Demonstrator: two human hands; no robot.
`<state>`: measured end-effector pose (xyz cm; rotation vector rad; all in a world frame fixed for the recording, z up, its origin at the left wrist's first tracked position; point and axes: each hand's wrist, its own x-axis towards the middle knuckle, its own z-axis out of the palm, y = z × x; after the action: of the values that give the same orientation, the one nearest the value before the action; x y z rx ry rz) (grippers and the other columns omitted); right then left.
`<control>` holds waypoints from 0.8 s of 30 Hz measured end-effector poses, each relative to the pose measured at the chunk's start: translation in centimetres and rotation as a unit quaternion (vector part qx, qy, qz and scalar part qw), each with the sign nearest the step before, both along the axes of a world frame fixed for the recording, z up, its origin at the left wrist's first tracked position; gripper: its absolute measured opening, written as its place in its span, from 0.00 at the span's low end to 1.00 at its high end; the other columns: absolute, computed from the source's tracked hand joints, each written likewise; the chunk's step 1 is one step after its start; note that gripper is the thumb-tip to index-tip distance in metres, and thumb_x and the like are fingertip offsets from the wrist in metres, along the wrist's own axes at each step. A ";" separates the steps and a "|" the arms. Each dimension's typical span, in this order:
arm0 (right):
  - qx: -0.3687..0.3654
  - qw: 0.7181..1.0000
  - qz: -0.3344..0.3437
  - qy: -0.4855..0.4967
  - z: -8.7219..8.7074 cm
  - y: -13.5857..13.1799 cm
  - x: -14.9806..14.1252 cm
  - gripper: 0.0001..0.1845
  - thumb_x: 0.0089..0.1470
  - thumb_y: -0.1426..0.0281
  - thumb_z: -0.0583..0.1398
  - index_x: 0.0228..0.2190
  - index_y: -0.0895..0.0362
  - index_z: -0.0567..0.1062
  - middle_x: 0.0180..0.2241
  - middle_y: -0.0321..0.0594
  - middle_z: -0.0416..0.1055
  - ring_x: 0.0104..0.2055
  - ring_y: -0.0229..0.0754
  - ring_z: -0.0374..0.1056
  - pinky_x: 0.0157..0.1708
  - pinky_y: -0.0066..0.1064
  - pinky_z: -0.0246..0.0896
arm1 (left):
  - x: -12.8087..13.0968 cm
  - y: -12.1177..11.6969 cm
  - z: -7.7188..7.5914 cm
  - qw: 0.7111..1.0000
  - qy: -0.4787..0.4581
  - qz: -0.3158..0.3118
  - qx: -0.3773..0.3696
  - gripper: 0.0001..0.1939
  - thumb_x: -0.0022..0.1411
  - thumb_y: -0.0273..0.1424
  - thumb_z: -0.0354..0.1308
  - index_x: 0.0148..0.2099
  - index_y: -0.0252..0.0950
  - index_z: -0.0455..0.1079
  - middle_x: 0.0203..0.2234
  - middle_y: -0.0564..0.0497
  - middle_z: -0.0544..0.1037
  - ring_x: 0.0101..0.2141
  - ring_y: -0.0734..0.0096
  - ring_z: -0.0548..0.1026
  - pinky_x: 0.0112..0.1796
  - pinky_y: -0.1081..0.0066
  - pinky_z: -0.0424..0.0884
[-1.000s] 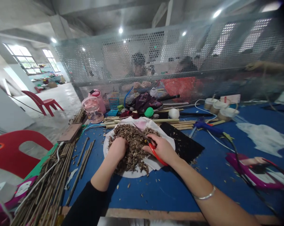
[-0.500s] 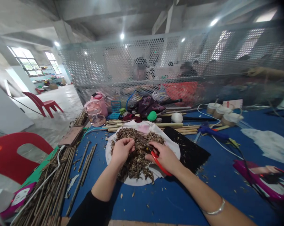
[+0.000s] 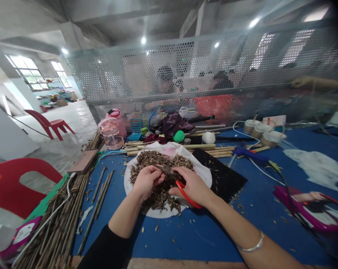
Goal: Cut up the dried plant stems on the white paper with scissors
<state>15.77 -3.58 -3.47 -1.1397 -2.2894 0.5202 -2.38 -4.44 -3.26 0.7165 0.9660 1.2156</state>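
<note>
My right hand [image 3: 193,186] grips a pair of scissors [image 3: 188,197] by the red handles, with the dark blades pointing left. The blade tips reach the fingertips of my left hand [image 3: 146,182]. Those fingers are pinched together, and whatever is between them is too small to make out. Under both hands lies a heap of dried brown plant bits [image 3: 163,195], spread on a white cloth [image 3: 204,174]. My wrists and hands cover part of the heap.
Thin sticks [image 3: 101,200] lie at the left, beside a large bundle of stalks [image 3: 59,220]. A black sheet [image 3: 227,177] sits right of the cloth. Balls of yarn, including a white one [image 3: 208,138], and bamboo sticks are behind. A magenta device [image 3: 311,213] with cables stands at right.
The scissor blades have swung left and flatter, and their tips now meet my left fingertips. My left hand stays pinched near the same place. The whole view has shifted slightly.
</note>
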 end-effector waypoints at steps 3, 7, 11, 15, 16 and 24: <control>-0.001 1.000 0.014 0.004 -0.1 0.0 -0.1 0.32 0.42 0.55 0.63 0.47 0.59 0.67 0.44 0.48 0.68 0.45 0.48 0.64 0.45 0.39 0.59 | 0.1 -0.2 0.0 1.000 0.008 -0.012 -0.003 0.15 0.39 0.31 0.68 0.28 0.29 0.68 0.19 0.52 0.72 0.20 0.83 0.69 0.23 0.83 0.66; 0.016 1.000 0.016 0.004 0.0 -0.1 -0.3 0.34 0.41 0.54 0.63 0.47 0.59 0.67 0.44 0.49 0.68 0.46 0.49 0.64 0.46 0.41 0.58 | 0.3 -0.3 -0.1 1.000 0.015 -0.013 0.017 0.16 0.37 0.33 0.69 0.28 0.29 0.69 0.18 0.54 0.71 0.19 0.84 0.68 0.23 0.83 0.65; 0.006 1.000 0.000 -0.002 0.2 -0.3 -0.4 0.32 0.41 0.54 0.63 0.46 0.59 0.68 0.41 0.48 0.70 0.44 0.49 0.65 0.44 0.39 0.59 | 0.3 -0.2 -0.2 0.999 0.040 0.003 0.021 0.18 0.36 0.35 0.69 0.28 0.30 0.70 0.18 0.54 0.71 0.19 0.84 0.68 0.24 0.81 0.65; -0.020 1.000 -0.008 -0.004 0.6 -0.7 -0.5 0.28 0.43 0.54 0.62 0.44 0.55 0.70 0.40 0.45 0.72 0.41 0.47 0.67 0.40 0.35 0.60 | 0.2 -0.1 -0.2 0.998 0.053 -0.004 0.022 0.18 0.37 0.36 0.68 0.27 0.29 0.69 0.17 0.54 0.70 0.18 0.84 0.66 0.22 0.82 0.63; -0.023 1.000 -0.008 -0.001 0.6 -0.8 -0.6 0.27 0.43 0.54 0.62 0.43 0.55 0.70 0.38 0.44 0.72 0.40 0.46 0.67 0.38 0.34 0.60 | 0.2 -0.1 -0.1 0.998 0.052 -0.007 0.016 0.18 0.37 0.36 0.68 0.27 0.29 0.69 0.17 0.54 0.70 0.18 0.84 0.66 0.22 0.82 0.62; -0.055 0.998 -0.011 -0.025 0.6 -1.1 -0.7 0.21 0.45 0.51 0.59 0.36 0.52 0.71 0.25 0.36 0.71 0.26 0.40 0.65 0.26 0.27 0.54 | -0.1 -0.2 -0.2 0.998 0.063 -0.010 -0.017 0.16 0.38 0.34 0.67 0.22 0.30 0.65 0.17 0.54 0.69 0.18 0.84 0.66 0.22 0.82 0.64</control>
<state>15.10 -4.68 -2.89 -1.2429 -2.3121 0.6228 -2.46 -4.61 -3.45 0.7801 1.0789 1.1449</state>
